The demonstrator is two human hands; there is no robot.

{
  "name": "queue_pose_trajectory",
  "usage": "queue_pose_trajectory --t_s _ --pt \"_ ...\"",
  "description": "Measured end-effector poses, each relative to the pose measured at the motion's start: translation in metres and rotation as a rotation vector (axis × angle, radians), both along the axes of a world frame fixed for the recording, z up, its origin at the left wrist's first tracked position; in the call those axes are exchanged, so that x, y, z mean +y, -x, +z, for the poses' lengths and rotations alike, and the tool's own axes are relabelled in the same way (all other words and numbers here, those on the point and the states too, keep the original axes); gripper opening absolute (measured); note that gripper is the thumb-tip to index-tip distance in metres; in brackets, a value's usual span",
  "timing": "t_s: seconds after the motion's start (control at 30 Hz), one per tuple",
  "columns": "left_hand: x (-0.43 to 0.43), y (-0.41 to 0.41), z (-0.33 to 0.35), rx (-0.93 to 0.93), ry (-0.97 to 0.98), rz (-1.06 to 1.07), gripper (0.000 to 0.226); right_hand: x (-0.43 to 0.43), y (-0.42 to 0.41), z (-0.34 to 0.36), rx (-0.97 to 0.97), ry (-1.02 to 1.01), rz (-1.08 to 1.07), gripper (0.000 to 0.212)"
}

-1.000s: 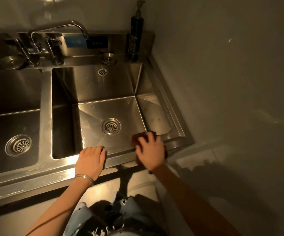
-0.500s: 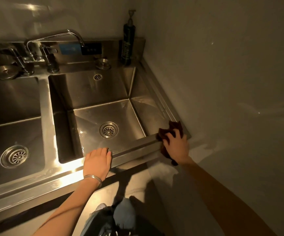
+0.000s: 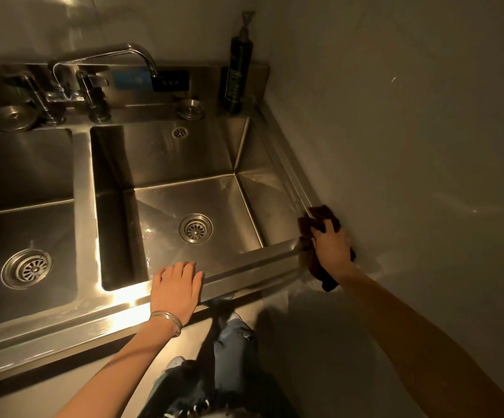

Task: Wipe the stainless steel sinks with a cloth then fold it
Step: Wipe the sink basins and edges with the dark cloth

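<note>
Nearest the camera, the left hand point(image 3: 176, 289) lies flat on the front rim point(image 3: 250, 261) of the right sink point(image 3: 166, 212), just near-left of the drain point(image 3: 195, 228). Its fingers are straight & together w/ nothing in them, a brace by the look. The right hand point(image 3: 332, 247) is out near-right of the drain, at the sink's front-right corner, fingers curled over the dark cloth point(image 3: 318, 220) & pressing it onto the rim. Part of the cloth bunches out past the fingertips and a tail hangs down off the sink edge below the hand. So the cloth is w/ the right hand, well apart from the left, tight by the wall point(image 3: 410, 146). Relation that matters: from that corner the side rim point(image 3: 287, 167) runs straight away from the hand, right of the drain, toward the pump bottle point(image 3: 238, 73) at the far-right corner. Its long axis goes near-to-far along the wall, so I'd judge the next stroke a fwd push by the right arm, no reach across req'd. The basin floor just left of the drain looks wet. Far-left of the drain stands the faucet point(image 3: 105, 55). Left of the drain, past the divider, is the second sink point(image 3: 24, 167), which the left hand is nearer to. Folding not yet begun.
</note>
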State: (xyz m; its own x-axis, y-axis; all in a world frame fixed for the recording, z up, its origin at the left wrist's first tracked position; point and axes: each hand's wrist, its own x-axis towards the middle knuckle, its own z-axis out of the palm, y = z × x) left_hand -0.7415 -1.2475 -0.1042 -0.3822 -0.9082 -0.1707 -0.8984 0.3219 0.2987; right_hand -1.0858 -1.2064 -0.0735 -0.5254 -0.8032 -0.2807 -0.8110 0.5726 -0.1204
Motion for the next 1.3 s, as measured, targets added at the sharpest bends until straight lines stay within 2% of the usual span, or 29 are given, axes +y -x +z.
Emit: queue_pose_trajectory --t_s 0.13,0.2,0.33,0.47,0.77,0.83,0.93,1.1,1.23,1.3 --pt "-0.003 0.017 -0.002 -0.012 -0.013 0.045 0.037 -0.034 0.013 0.001 0.033 0.04 0.095 0.042" --pt "-0.004 0.028 -0.003 0.01 -0.011 0.072 0.042 -0.052 0.017 -0.006 0.145 0.06 0.148 0.038" --pt "-0.01 0.053 0.001 0.064 -0.003 0.121 0.07 -0.089 0.026 -0.008 0.315 0.055 0.304 0.039" --pt "-0.014 0.071 0.0 0.068 -0.047 0.191 0.068 -0.14 0.033 -0.011 0.504 0.01 0.435 0.038" --pt "-0.014 0.073 -0.005 0.022 0.028 0.23 0.05 -0.265 0.04 0.001 0.396 0.051 0.479 0.021" --pt "-0.016 0.073 -0.003 0.006 0.001 0.222 0.059 -0.289 0.041 -0.001 0.41 0.113 0.48 0.016" --pt "-0.017 0.071 -0.001 0.009 -0.025 0.231 0.068 -0.314 0.043 -0.005 0.435 0.04 0.505 0.029" --pt "-0.015 0.073 0.003 0.006 0.001 0.232 0.064 -0.313 0.048 0.0 0.506 -0.026 0.558 0.034" --pt "-0.016 0.075 0.003 0.013 0.004 0.213 0.053 -0.262 0.045 -0.001 0.501 -0.018 0.57 0.036" --pt "-0.014 0.074 0.001 0.024 0.0 0.198 0.054 -0.229 0.044 -0.006 0.531 -0.022 0.581 0.035"
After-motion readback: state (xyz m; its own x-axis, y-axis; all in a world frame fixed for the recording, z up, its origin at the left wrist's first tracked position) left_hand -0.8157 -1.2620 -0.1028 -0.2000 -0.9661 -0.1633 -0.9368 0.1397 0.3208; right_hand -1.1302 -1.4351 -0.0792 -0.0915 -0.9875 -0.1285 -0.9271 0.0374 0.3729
